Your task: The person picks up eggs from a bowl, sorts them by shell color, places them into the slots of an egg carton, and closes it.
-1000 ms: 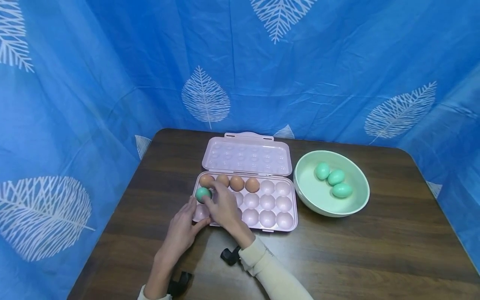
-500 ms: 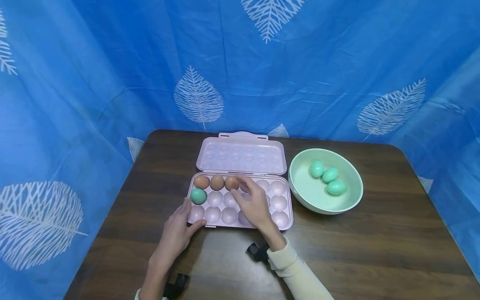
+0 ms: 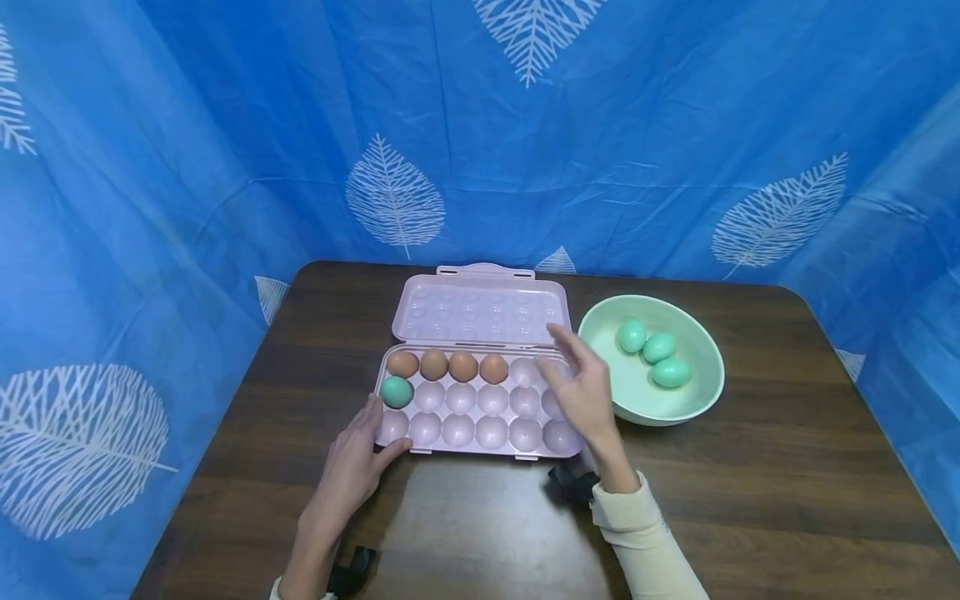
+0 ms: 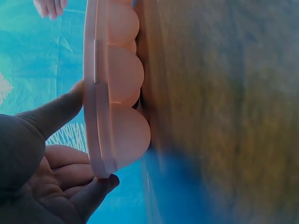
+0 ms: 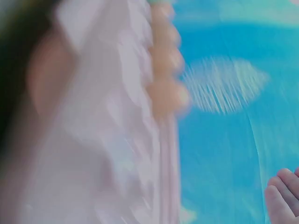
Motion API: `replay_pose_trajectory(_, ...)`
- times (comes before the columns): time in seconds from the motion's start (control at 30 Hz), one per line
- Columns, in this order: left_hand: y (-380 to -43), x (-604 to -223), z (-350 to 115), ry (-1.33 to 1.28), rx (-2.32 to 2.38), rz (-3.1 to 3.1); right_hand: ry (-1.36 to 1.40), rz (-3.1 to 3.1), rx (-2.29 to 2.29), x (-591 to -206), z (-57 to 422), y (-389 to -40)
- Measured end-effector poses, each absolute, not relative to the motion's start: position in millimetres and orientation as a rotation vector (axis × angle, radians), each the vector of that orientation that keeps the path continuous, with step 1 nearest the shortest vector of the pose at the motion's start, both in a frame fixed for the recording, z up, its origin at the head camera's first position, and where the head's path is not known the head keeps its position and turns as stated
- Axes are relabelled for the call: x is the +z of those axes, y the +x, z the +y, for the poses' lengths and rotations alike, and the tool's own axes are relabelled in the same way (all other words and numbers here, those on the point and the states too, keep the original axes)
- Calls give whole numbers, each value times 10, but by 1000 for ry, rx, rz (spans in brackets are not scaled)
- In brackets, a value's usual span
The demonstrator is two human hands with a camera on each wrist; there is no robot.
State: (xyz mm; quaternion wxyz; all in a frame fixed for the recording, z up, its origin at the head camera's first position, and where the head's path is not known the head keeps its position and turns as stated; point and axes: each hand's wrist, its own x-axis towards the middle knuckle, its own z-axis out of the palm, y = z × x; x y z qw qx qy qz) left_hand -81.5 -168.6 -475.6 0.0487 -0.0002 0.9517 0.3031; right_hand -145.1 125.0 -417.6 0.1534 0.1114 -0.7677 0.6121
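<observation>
A pale pink egg tray (image 3: 472,451) lies with its lid (image 3: 483,310) folded back on the table. Several brown eggs (image 3: 462,367) fill the left part of its back row, and one green egg (image 3: 397,392) sits in the leftmost cup of the middle row. My left hand (image 3: 352,462) holds the tray's front left corner, thumb (image 4: 65,106) on the rim and a finger below it. Over the tray's right end hangs my right hand (image 3: 587,392), fingers spread and holding nothing. The right wrist view is blurred.
Right of the tray stands a light green bowl (image 3: 637,396) with three green eggs (image 3: 660,347) inside. Dark wood tabletop (image 3: 765,467) surrounds both. Blue cloth (image 3: 600,125) with white leaf prints hangs behind and at the sides.
My right hand has let go of the green egg in the left cup and moved right across the tray toward the bowl. My left hand keeps its place at the tray's corner.
</observation>
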Motion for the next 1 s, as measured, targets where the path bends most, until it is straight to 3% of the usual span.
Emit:
replay_pose_trajectory(0.37, -816, -4773, -1703, -54, 929, 2861, 67, -2196, 1657, -4363, 2165, -1895)
replay_pose_trajectory(0.6, -814, -4784, -1711, -32, 941, 2879, 53, -2339, 1624, -4336, 2346, -1921)
replay_pose_trajectory(1.0, -817, -4795, -1716, -24, 960, 2890, 112, -2583, 1528, -4495, 2527, -2250)
